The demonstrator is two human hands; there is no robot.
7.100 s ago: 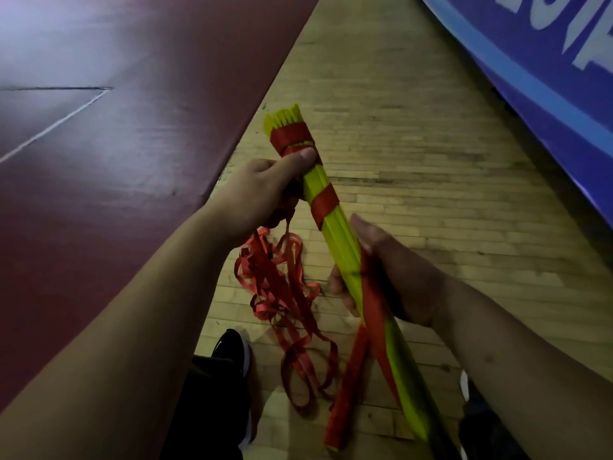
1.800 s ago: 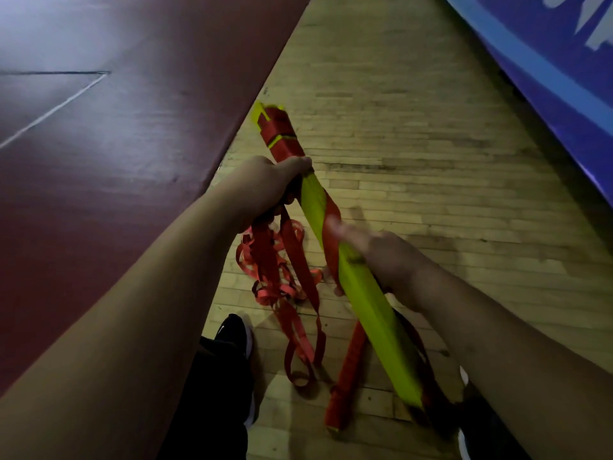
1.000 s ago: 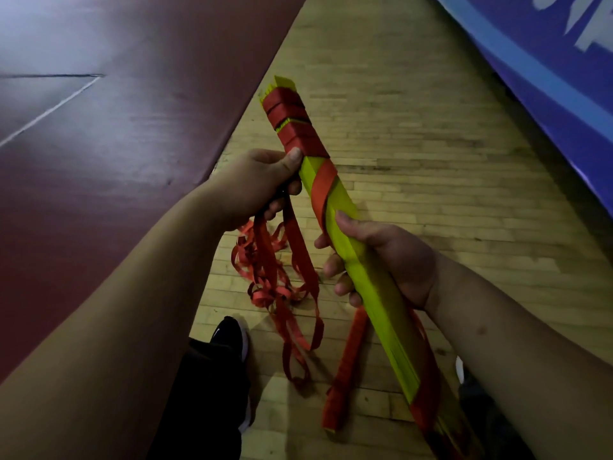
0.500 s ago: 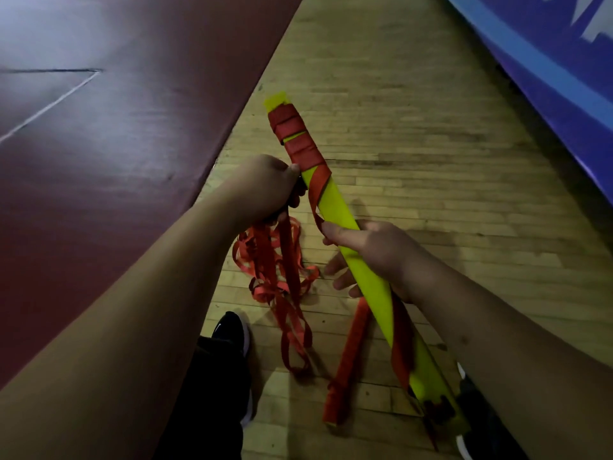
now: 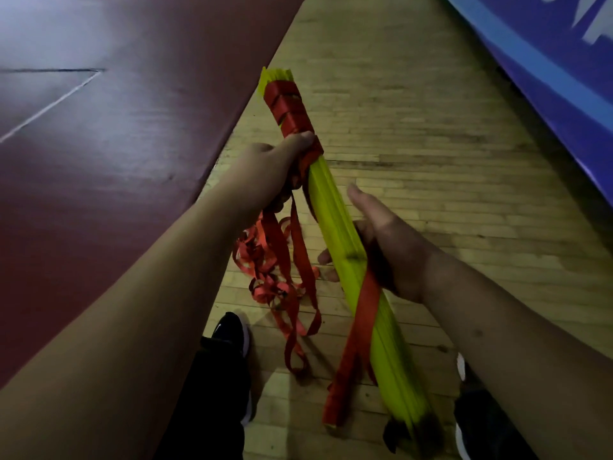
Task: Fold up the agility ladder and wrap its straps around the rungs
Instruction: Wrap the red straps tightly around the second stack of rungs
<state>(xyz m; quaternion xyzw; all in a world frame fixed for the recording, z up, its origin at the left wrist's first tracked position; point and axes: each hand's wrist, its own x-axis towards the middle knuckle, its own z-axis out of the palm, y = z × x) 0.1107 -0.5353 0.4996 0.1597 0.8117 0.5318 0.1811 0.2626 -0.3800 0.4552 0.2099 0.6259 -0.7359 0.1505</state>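
Two hands on one bundle here. Far left is a dark red mat (image 5: 99, 167). The left hand (image 5: 270, 169) is clamped round the upper part of the stacked rungs (image 5: 331, 224), thumb lying over the last red wrap. Below that hand a tangle of loose straps (image 5: 275, 263) hangs down toward the wooden floor (image 5: 431, 144), just above a black shoe (image 5: 232, 333).

The rungs are bright yellow-green and flat, packed tight into one long stick. It's held in the air, slanting from top centre down to lower right. The far end is bound in overlapping wrapped turns (image 5: 288, 111) with yellow tips poking out past them. The middle is bare.

The right hand (image 5: 391, 250) cups the bundle from underneath, fingertips peeking out on its left side, thumb sticking up free. A flat strap (image 5: 360, 330) runs from that palm down to the floor, can't tell if it's pinched or just trapped. The near end is blurry and dark. Blue banner (image 5: 547, 68) top right, lettering cut off.
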